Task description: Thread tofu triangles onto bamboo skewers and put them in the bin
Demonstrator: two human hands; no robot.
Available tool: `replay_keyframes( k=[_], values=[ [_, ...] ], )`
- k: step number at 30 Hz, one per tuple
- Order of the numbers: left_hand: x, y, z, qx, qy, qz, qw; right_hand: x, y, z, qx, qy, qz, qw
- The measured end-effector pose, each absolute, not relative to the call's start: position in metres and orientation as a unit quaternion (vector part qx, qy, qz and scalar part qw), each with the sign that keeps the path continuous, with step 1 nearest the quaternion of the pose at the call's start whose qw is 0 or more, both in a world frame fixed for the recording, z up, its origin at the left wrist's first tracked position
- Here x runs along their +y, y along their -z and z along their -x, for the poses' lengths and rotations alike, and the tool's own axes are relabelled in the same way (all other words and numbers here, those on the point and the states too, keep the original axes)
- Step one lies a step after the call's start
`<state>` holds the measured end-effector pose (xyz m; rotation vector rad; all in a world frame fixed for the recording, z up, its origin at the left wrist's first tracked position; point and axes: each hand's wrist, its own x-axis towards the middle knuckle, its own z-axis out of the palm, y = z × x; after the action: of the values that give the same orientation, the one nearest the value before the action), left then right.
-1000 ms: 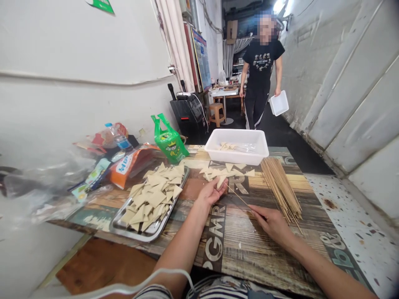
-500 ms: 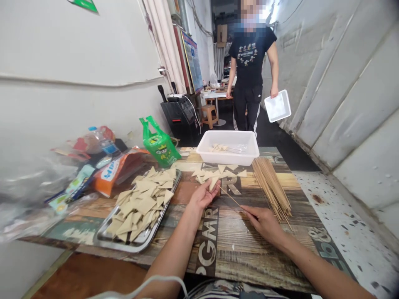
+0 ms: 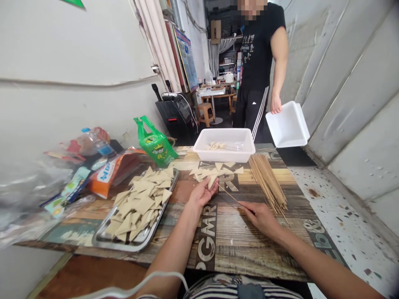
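Note:
Between the fingers of my left hand [image 3: 202, 192] is a pale triangular slice [image 3: 212, 180], perhaps tofu. My right hand [image 3: 260, 216] pinches a thin wooden skewer [image 3: 230, 194], whose far end reaches the slice. I cannot tell how deep the tip goes in. More triangular slices [image 3: 230, 170] lie loose on the table just beyond my left hand. To the left, a metal tray [image 3: 141, 246] carries a heap of the same slices [image 3: 140, 203]. A bundle of wooden skewers [image 3: 268, 182] lies to the right of my right hand.
A white plastic tub [image 3: 222, 155] with a few skewered slices stands at the table's far edge. A green bag [image 3: 157, 145], an orange packet [image 3: 107, 174] and clear plastic [image 3: 25, 195] crowd the left. Beyond the table, a person [image 3: 260, 62] holds a white container [image 3: 285, 128].
The person beyond the table has come closer, and their white container is now tilted at the right. My hands keep hold of the slice and skewer with little visible movement.

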<state>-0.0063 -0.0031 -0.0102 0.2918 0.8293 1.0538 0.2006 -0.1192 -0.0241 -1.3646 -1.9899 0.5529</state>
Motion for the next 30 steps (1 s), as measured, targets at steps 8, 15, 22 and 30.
replay_keyframes(
  k=[8,15,22,30],
  values=[
    [-0.005,0.011,0.002,0.370,-0.485,-0.133,0.781,-0.120,0.022,-0.196,-0.753,-0.197,0.534,0.330],
    [-0.004,0.017,0.000,0.339,-0.484,-0.150,0.793,-0.119,0.030,-0.196,-0.747,-0.186,0.539,0.344],
    [0.000,0.026,-0.004,0.329,-0.489,-0.135,0.797,-0.116,0.041,-0.199,-0.753,-0.174,0.528,0.353],
    [0.002,0.025,-0.009,0.293,-0.509,-0.121,0.800,-0.113,0.041,-0.198,-0.758,-0.157,0.532,0.344]
  ],
)
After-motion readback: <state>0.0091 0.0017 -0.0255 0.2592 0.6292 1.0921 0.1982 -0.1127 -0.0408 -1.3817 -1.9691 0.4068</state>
